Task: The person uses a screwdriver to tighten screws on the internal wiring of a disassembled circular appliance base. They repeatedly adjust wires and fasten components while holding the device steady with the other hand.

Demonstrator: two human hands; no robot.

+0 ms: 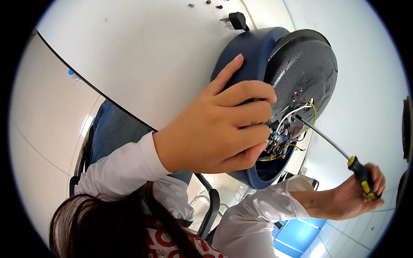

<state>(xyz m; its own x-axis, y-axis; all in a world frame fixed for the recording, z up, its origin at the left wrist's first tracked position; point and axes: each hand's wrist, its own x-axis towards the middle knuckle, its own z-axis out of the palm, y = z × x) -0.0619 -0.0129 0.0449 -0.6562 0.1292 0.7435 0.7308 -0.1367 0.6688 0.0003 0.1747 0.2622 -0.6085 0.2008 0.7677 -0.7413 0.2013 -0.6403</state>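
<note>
A dark blue round appliance housing (245, 53) lies on its side, with a black speckled metal bowl (297, 64) set in it. Coloured wires and terminals (282, 142) show at the bowl's underside. My left hand (223, 124) is closed over the housing's edge, its thumb and forefinger bent together beside the wiring; what lies between their tips is hidden. At the right, my right hand (357, 193) grips the black-and-yellow handle of a screwdriver (329, 139). The long shaft slants up and left, its tip at the bowl's underside near the white and yellow-green wires.
The white tabletop (142, 56) has a curved dark edge on my left. A black power plug (238, 20) lies beyond the housing, with several small screws (219, 7) at the far edge of view. A chair armrest (211, 206) is below the table.
</note>
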